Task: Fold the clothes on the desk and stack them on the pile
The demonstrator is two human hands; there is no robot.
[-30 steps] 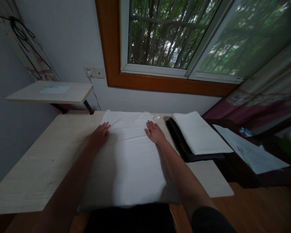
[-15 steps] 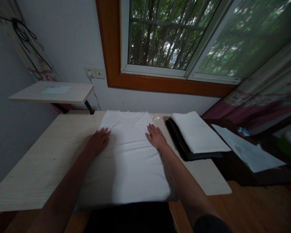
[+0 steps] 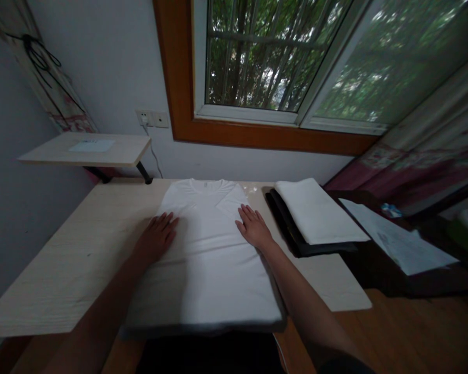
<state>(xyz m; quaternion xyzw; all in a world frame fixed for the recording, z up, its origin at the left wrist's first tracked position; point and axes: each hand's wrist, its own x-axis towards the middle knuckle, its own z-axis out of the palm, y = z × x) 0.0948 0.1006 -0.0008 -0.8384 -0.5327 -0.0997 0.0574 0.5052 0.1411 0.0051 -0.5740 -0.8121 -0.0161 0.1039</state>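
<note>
A white T-shirt [image 3: 214,254] lies spread on the table in front of me, its neckline toward the wall and its lower hem at the near edge. Faint creases run across its chest. My left hand [image 3: 158,236] rests flat on the shirt's left side below the sleeve, fingers stretched out. On the opposite side, my right hand [image 3: 253,227] lies palm down along the shirt's right edge with its fingers extended. Neither hand grips the cloth.
To the right, a folded white cloth [image 3: 320,210] lies on dark folded fabric [image 3: 292,234]. The pale wooden table [image 3: 62,259] carries a raised shelf [image 3: 120,148] at back left. Printed paper [image 3: 398,236] lies on a dark surface at far right. A window stands behind.
Both hands have slid slightly toward me along the shirt. The shirt's neckline now lies flatter and shows more clearly, and its near hem reaches a little closer to me.
</note>
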